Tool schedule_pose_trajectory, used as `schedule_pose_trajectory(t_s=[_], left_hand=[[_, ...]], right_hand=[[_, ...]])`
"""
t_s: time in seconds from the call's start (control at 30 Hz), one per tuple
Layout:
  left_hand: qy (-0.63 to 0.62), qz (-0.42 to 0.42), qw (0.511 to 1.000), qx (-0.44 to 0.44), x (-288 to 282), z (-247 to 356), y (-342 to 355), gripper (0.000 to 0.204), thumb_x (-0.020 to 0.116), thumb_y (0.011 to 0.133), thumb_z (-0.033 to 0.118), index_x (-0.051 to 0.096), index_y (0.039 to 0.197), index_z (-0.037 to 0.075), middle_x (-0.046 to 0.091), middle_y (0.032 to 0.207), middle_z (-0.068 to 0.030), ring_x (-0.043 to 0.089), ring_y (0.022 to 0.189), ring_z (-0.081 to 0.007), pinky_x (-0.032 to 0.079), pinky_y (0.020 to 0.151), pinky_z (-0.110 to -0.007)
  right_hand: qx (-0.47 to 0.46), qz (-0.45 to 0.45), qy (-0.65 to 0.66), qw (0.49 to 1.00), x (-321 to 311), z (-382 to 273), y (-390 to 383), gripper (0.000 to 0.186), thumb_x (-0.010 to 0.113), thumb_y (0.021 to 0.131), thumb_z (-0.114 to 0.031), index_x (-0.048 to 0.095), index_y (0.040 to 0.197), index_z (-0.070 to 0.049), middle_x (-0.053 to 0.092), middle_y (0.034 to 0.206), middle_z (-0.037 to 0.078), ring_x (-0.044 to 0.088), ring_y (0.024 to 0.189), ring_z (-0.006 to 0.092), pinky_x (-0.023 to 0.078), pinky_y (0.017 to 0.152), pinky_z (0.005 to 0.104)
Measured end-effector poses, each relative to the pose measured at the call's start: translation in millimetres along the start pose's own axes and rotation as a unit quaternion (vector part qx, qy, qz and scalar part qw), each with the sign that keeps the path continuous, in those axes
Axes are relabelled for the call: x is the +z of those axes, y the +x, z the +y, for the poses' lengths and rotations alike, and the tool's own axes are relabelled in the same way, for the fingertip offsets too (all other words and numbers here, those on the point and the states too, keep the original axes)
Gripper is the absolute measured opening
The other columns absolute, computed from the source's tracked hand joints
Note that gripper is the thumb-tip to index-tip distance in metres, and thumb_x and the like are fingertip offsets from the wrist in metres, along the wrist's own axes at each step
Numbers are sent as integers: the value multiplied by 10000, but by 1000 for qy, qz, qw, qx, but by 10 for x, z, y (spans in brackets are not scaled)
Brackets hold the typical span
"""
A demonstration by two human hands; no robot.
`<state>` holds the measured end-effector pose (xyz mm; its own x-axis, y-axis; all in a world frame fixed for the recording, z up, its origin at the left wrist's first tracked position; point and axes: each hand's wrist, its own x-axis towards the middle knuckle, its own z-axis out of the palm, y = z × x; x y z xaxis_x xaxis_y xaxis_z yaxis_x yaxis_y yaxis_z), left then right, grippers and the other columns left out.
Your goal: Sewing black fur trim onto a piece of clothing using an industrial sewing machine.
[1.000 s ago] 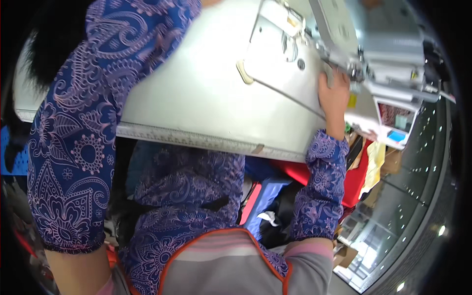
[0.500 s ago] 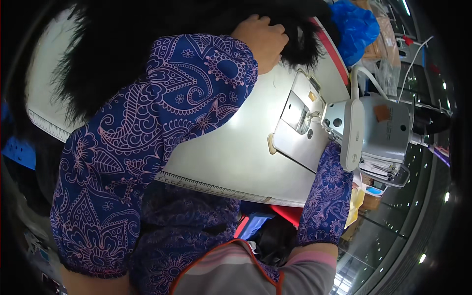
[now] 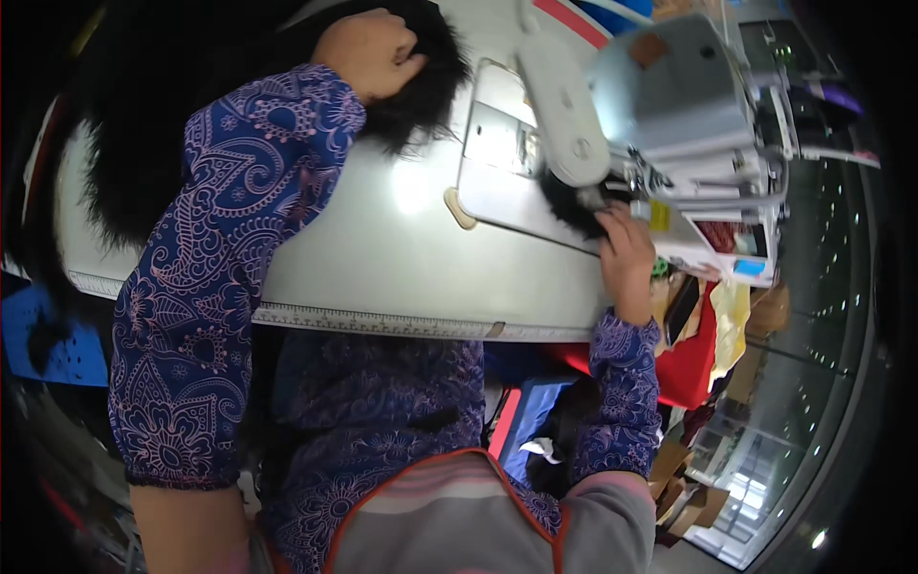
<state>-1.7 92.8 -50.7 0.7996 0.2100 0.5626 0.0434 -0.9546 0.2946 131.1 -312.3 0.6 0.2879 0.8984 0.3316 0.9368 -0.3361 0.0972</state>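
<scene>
One white tabletop (image 3: 382, 258) fills the centre of the frame, its surface smooth and brightly lit, with a patch of glare near the middle. A ruler strip (image 3: 382, 320) runs along its lower edge, bearing one small brown mark right of centre. A red strip (image 3: 574, 21) lines part of the border at upper centre-right. Set into the surface is a pale metal plate (image 3: 497, 196), with a beige piece (image 3: 459, 209) at its lower left corner.

A large mass of black fur (image 3: 239, 57) covers the upper left of the tabletop. The left hand (image 3: 373, 53) rests on it, fingers curled; whether it grips the fur cannot be told. At right of centre, the right hand (image 3: 626, 251) has its fingers partly bent and touching a smaller black furry piece (image 3: 572, 206), located beneath the white rounded arm (image 3: 564, 105) of a grey sewing machine (image 3: 669, 86); the closeness of that grip cannot be determined.

Surroundings: a blue crate (image 3: 57, 335) at far left; a red container (image 3: 693, 354) and yellow material (image 3: 732, 320) at right; cardboard boxes (image 3: 703, 507) at lower right. Small lights dot the dark area along the right rim.
</scene>
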Motion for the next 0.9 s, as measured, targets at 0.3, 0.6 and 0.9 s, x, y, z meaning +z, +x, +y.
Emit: schedule_pose_trajectory(t_s=[0.3,0.6,0.9], left_hand=[[-60,-27,998,1,-156,528,57,352,743,792,251,492,611,83,498,648,-50,552,722,-238,474,662,-376],[-293,-163,936,111,-341,1881,-621,344,773,741,111,667,1064,57,698,956,-84,639,700,-288,524,612,-371],[-661,-209,640,-331,-405,1645,-656,196,640,944,91,664,1094,-33,678,797,-21,601,615,-50,471,538,-178]], right_hand=[[49,53,94,993,-190,-404,-408,465,619,583,95,682,1024,-38,651,1040,136,629,1078,352,526,903,417],[46,92,166,981,-335,-970,-38,363,688,634,22,696,984,-76,670,891,53,644,822,242,497,700,314],[346,26,723,597,-166,-1013,-68,215,606,966,-180,642,1001,29,663,808,77,561,688,111,455,657,257]])
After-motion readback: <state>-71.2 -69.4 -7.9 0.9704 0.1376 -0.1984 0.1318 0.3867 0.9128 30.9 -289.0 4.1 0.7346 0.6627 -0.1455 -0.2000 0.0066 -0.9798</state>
